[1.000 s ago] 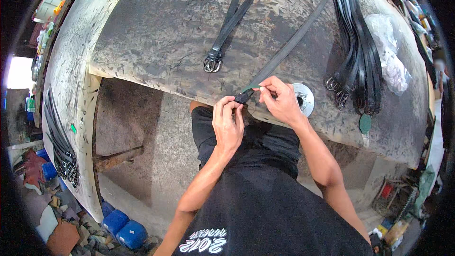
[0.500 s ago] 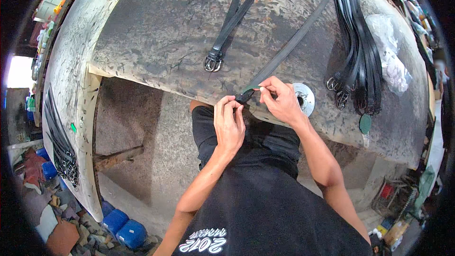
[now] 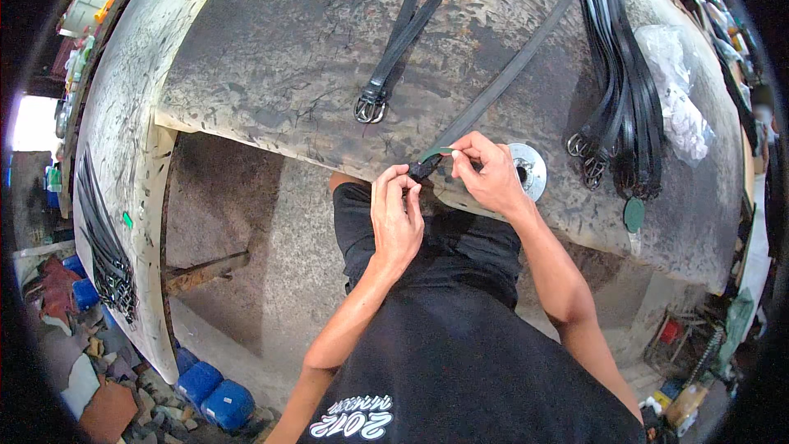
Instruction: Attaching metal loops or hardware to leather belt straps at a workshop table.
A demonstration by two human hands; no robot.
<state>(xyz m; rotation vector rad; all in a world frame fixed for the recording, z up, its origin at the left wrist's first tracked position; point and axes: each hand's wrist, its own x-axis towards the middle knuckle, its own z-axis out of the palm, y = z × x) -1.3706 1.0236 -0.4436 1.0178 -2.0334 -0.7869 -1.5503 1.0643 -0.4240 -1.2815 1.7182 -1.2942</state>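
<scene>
Our left hand (image 3: 397, 210) pinches the black belt (image 3: 514, 70) by its end, apparently steadying it; our right hand (image 3: 491, 179) has its grip closed on a thin green strip (image 3: 433, 153). Toward one o'clock, the tabletop (image 3: 288, 74) supports the belt's length.

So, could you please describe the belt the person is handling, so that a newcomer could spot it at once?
On the big stained worktable, find the near edge, where the left hand and right hand are close together. From there, the belt runs diagonally away to the right. Its dull grey face sets it apart from the shiny black belt bundle farther right.
</scene>
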